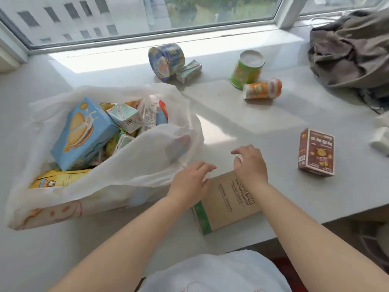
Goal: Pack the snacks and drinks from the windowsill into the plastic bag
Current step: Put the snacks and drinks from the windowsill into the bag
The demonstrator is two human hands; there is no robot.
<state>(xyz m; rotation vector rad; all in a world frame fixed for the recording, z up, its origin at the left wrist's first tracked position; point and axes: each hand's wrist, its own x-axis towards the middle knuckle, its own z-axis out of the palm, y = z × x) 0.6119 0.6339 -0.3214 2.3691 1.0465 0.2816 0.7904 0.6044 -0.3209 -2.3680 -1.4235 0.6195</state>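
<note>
A white plastic bag (134, 165) lies open on the left of the windowsill (252, 127), holding a blue biscuit box (84, 133), small drink cartons (126, 118) and yellow packets (61, 178). My left hand (190, 183) rests at the bag's right edge and touches the left side of a brown carton with a green band (225, 207). My right hand (250, 163) hovers over the carton's far end, fingers loosely curled, holding nothing. Loose on the sill lie a dark red box (316, 152), an orange cup (263, 88), a green cup (247, 69), a blue tub (166, 62) and a small green carton (189, 71).
A crumpled grey-brown cloth bag (353, 49) sits at the back right by the window frame. A white object (381, 140) lies at the right edge. The sill's front edge runs just behind the brown carton.
</note>
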